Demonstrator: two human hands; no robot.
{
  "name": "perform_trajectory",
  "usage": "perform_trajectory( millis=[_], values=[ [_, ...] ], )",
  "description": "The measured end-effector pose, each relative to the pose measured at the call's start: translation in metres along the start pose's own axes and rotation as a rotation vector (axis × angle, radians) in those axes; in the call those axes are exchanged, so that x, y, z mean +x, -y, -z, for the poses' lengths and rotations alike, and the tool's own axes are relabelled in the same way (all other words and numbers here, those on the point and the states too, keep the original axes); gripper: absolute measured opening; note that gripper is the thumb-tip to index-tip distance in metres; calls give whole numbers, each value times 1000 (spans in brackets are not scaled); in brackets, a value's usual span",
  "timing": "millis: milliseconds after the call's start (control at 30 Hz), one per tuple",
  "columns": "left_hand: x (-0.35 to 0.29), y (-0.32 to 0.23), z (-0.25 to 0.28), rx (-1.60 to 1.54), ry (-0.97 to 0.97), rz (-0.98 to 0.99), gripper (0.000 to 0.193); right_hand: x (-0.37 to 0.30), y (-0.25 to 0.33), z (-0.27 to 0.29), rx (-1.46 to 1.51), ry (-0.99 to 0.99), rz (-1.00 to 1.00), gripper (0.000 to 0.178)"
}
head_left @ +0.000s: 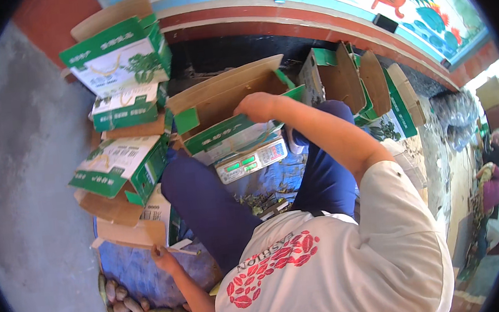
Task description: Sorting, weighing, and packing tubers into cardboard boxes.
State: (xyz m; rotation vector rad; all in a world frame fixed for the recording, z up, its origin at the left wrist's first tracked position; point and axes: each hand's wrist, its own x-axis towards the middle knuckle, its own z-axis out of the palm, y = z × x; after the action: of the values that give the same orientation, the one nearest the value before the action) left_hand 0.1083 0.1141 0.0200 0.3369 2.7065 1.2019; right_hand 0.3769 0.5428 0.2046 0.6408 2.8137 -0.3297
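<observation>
Along the open carton [216,138], right hand [257,106] clasps near rim; left hand [163,261] by pale flap [131,231], grip unclear; carton bottom hidden

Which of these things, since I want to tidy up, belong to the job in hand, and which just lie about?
Likely the job:
- open box, right hand at its front edge
- scale
- lower-left box, left hand by it
- vegetables, perhaps

Probably lying about:
- leaf scraps
- plastic bundle
</observation>
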Motion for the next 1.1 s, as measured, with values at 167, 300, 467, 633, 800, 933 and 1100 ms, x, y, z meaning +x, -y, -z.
perform_trajectory(
  millis=[167, 300, 467, 633, 800, 933, 1100],
  values=[
    [0, 3, 10, 43, 24, -20, 35, -14, 9, 5, -44, -103, -41, 24],
    [-13, -40, 0, 8, 24, 28, 37, -34, -7, -5, 9, -235, -102, 23],
    [-6, -48, -11, 24, 72, -15, 39, -82, -9, 1, -40, -689, -52, 26],
    [-5, -59, -21, -18, 120, -44, 40, -170, -23, 19, 246, -1232, -212, 22],
    [-17, -94, -37, -219, 229, 79, 40, -251, -84, -71, 389, -1326, -765, 6],
    [-23, -108, -43, -296, 310, 89, 40, -272, -89, -206, 452, -712, -1142, 15],
    [-24, -87, -37, -206, 216, 43, 36, -253, -78, -305, 296, -387, -1061, 19]
  ],
)
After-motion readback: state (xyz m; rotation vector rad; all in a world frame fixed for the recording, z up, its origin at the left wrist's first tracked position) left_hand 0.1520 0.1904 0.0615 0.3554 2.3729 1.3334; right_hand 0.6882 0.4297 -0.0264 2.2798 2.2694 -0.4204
